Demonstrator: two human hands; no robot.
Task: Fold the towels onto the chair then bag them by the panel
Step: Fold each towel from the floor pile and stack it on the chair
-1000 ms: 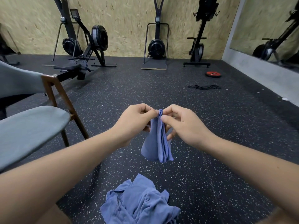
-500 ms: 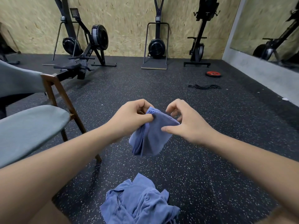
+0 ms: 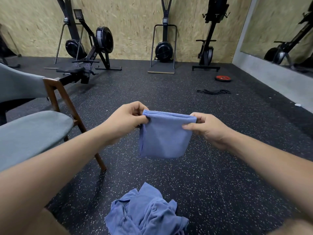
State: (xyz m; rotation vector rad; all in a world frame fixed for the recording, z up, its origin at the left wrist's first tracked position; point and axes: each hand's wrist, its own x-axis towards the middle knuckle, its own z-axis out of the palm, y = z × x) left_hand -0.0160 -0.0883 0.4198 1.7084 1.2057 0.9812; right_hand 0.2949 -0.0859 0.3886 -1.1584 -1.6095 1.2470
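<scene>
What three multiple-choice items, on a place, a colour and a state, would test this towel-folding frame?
1. Where does the crumpled towel pile lie?
A. on a table
B. on the floor
C. in a bag
2. What colour is the weight plate?
A. green
B. yellow
C. red
3. How is the held towel?
A. balled up
B. hanging flat
C. draped over an arm

1 B: it rests on the speckled floor.
2 C: the plate is red.
3 B: the left grip and right grip each pinch an upper corner, so it hangs flat.
</scene>
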